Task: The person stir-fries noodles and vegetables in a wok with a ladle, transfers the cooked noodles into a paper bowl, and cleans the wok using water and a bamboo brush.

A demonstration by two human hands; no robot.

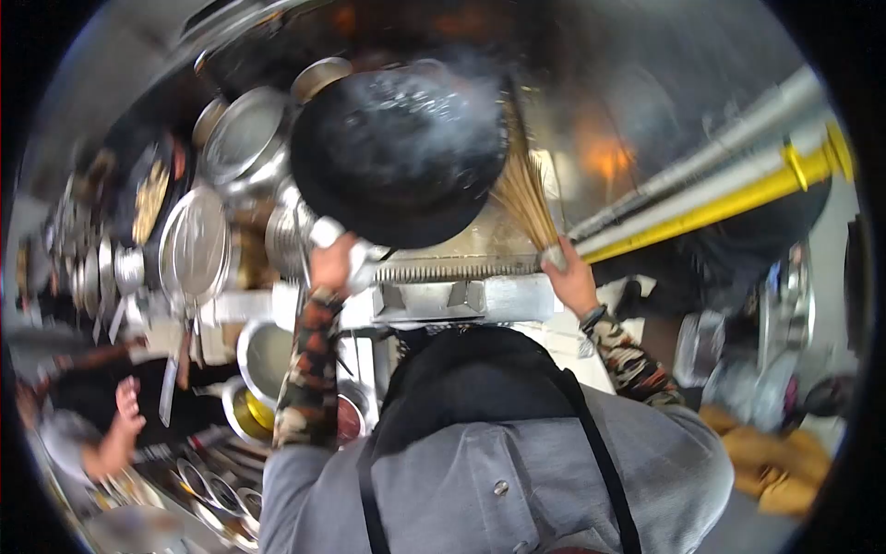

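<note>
A black wok (388, 198), tilted up with steam and wet glints inside, hangs over the stove front. My left hand (333, 262) is closed around a white cloth (362, 268) at the wok's near left rim; whether a handle lies under the cloth is hidden. In my right hand (574, 282) is the bound end of a bamboo wok brush (528, 198). Its splayed bristles point up beside the wok's right edge, and I cannot tell if they touch it.
Round mesh strainers (196, 242) and a metal pot (245, 138) crowd the left. Bowls (268, 360) stand beside my left forearm. A yellow pipe (711, 203) slants across the right. At lower left is another person's hand (127, 406). Plastic bags (752, 388) lie at right.
</note>
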